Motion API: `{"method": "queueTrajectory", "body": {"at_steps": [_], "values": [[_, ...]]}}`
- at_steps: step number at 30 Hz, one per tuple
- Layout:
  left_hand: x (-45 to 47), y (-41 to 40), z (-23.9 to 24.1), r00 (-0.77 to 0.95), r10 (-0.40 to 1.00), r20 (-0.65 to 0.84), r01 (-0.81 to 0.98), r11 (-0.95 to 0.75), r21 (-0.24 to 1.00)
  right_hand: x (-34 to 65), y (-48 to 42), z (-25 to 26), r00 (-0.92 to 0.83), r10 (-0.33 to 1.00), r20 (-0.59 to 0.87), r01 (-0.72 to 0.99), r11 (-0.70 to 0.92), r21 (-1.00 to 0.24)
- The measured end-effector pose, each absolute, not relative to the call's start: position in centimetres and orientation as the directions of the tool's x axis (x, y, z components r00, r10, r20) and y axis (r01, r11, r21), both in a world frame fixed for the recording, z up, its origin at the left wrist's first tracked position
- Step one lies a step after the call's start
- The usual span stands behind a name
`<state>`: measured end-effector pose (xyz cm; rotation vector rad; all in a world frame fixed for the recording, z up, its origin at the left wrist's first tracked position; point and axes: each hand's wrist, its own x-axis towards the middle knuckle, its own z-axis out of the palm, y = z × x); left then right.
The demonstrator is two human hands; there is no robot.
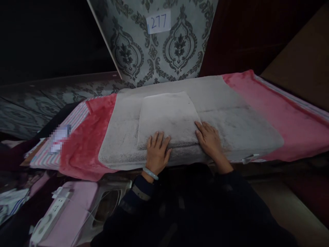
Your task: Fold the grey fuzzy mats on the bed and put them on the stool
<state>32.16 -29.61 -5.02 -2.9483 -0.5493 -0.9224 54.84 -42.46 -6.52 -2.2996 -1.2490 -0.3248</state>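
A folded grey-white cloth [167,113], roughly square, lies on a larger grey cloth [241,120] with a soft, fuzzy look. My left hand [156,151] rests flat at the folded cloth's near edge, fingers spread, a pale bangle [150,173] round its wrist. At the near right corner my right hand [209,139] lies with stretched fingers, touching the folded cloth's right side. Beneath the grey cloth a pink-red plush blanket [84,144] covers the surface. A small tag [250,158] sticks out at the grey cloth's near right edge.
A large dark screen [51,37] stands at the back left. On the patterned wall [128,51] is a paper [158,22] reading 277. A white power strip [52,214] lies on a pink board [74,209] at lower left, with cables. Striped fabric [46,157] shows at left.
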Motion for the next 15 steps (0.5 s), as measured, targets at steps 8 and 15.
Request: {"method": "queueTrajectory", "body": {"at_steps": [8, 15], "values": [[34.2, -31.1, -4.7, 0.805, 0.275, 0.525, 0.267, -0.959, 0.093, 55.0, -42.5, -6.7, 0.544, 0.707, 0.452, 0.838, -0.429, -0.337], [34.4, -31.2, -5.5, 0.790, 0.279, 0.546, 0.260, -0.959, 0.113, 55.9, -42.5, -7.1, 0.556, 0.694, 0.457, 0.820, -0.370, -0.437]]}}
